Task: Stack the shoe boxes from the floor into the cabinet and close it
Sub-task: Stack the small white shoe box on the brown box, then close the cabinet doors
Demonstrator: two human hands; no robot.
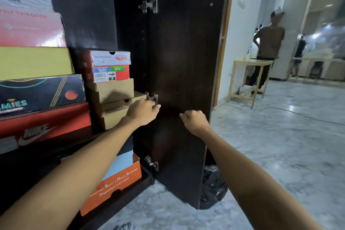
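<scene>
The dark cabinet stands open, its door [186, 61] swung out to the right. Inside, a left stack holds several boxes, with a red Nike box [46, 123] at the bottom. Beside it stand brown cardboard boxes [112, 87] under a red and white Skechers box [110, 67]. My left hand [143, 112] rests on the right end of the lower brown boxes, its fingers reaching toward the middle hinge [153, 98]. My right hand [194, 119] is curled in front of the door's inner face and holds nothing. An orange box [119, 179] lies on the lower shelf.
A black plastic bag [212, 185] sits on the marble floor behind the door's lower edge. Through the doorway at right a person [268, 43] stands by a small wooden table [250, 65]. A cable runs across the floor [280, 155].
</scene>
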